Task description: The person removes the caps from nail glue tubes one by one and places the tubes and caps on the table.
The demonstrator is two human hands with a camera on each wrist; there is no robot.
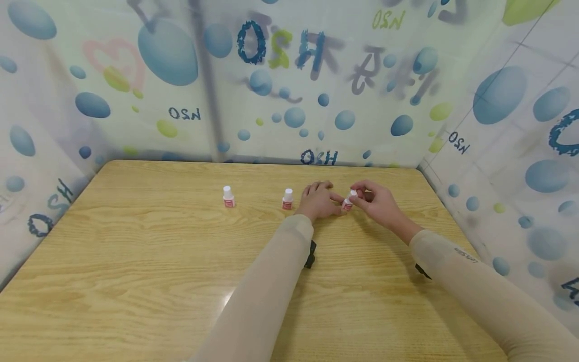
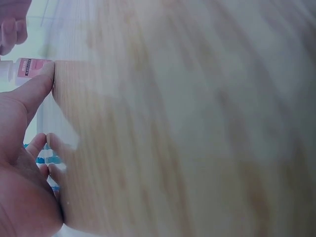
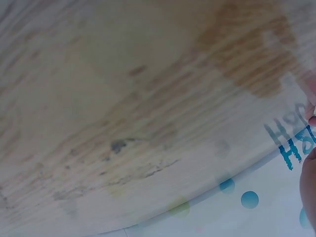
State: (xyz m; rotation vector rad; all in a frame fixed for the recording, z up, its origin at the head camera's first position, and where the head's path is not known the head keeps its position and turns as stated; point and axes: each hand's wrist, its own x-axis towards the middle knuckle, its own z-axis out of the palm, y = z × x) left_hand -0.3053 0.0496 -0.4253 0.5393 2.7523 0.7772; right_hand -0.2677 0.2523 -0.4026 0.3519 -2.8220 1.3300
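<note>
My right hand (image 1: 377, 205) pinches a small white bottle (image 1: 347, 204) with a red label by its white cap. In the head view the bottle leans slightly on the table. My left hand (image 1: 320, 201) rests on the table to its left, fingers spread. In the left wrist view, a straight digit of the left hand (image 2: 17, 128) touches the labelled bottle (image 2: 33, 68) near its base. Only a sliver of the right hand (image 3: 310, 182) shows at the right wrist view's edge; the bottle is hardly visible there.
Two similar bottles stand upright on the wooden table (image 1: 135, 261), a middle bottle (image 1: 287, 199) just left of my left hand and a left bottle (image 1: 228, 197) farther off. A patterned curtain (image 1: 271, 125) hangs behind the table's far edge and along its sides.
</note>
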